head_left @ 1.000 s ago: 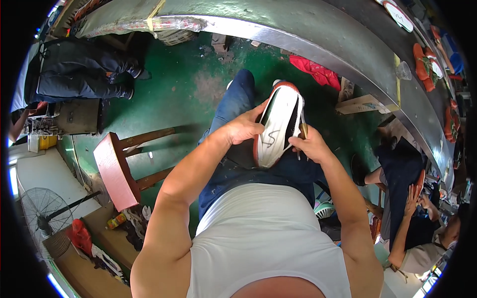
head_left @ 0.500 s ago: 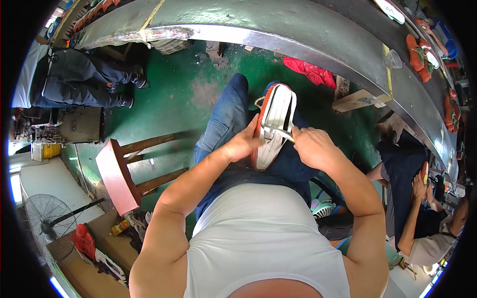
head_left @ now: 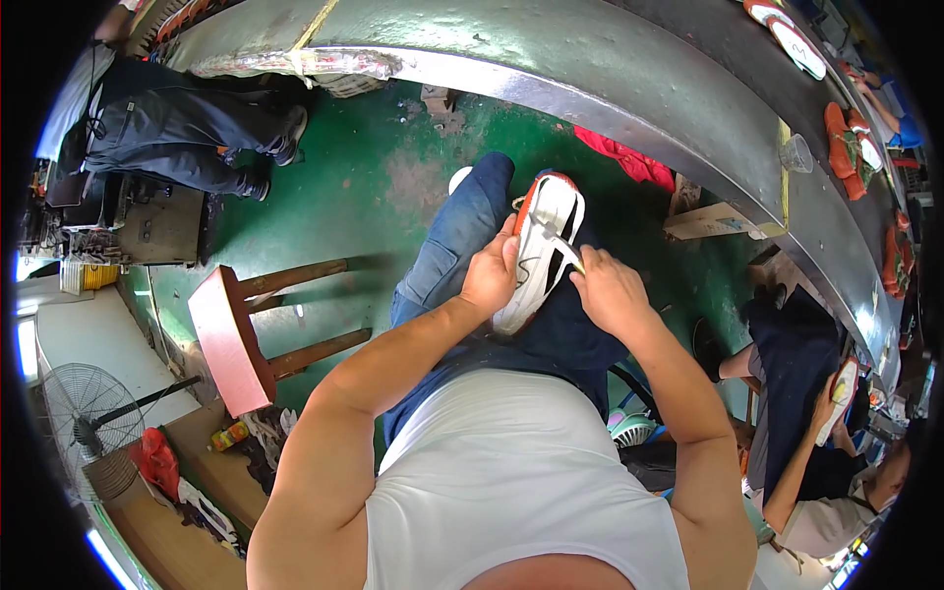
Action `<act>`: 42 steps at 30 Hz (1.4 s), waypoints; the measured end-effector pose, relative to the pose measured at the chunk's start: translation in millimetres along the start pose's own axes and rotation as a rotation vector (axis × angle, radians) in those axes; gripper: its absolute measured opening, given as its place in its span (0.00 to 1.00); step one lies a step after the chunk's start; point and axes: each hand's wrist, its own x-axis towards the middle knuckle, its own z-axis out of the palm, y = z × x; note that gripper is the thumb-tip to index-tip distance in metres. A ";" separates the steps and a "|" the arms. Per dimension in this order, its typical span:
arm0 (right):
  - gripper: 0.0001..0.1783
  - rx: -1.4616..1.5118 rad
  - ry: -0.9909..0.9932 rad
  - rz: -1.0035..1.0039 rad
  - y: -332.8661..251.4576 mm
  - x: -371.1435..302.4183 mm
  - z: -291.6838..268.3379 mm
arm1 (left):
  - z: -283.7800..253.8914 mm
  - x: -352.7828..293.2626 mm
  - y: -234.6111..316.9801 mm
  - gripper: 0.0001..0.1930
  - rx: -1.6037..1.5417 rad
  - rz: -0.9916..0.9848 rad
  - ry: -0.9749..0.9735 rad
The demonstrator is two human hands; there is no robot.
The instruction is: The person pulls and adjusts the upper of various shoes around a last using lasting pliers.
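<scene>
Across my lap lies a shoe (head_left: 536, 287), its white underside facing up and an orange-red upper showing at the rim. My left hand (head_left: 492, 270) is closed on the shoe's left edge, thumb against the underside. In my closed right hand (head_left: 612, 298) is a slim metal hand tool (head_left: 561, 246); its head touches the white underside near the upper middle. The fingers hide the tool's handle, so its exact kind is unclear. A thin dark cord-like loop shows on the shoe beside my left thumb.
A long dark metal bench (head_left: 551, 59) curves across the front, with orange shoes (head_left: 848, 147) and a clear cup (head_left: 796, 153) on it. Left stand a reddish wooden stool (head_left: 231, 339) and a fan (head_left: 90, 423). Co-workers are at far left and right, one holding a shoe (head_left: 842, 391).
The tool's head has moved up along the underside and turned. My left hand has shifted closer round the shoe's edge. The co-worker at left has stepped; the one at right has turned a shoe.
</scene>
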 end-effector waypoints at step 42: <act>0.22 1.394 0.364 0.267 37.9 -77.6 95.1 | -92.3 50.5 165.1 0.36 -0.578 0.239 -0.174</act>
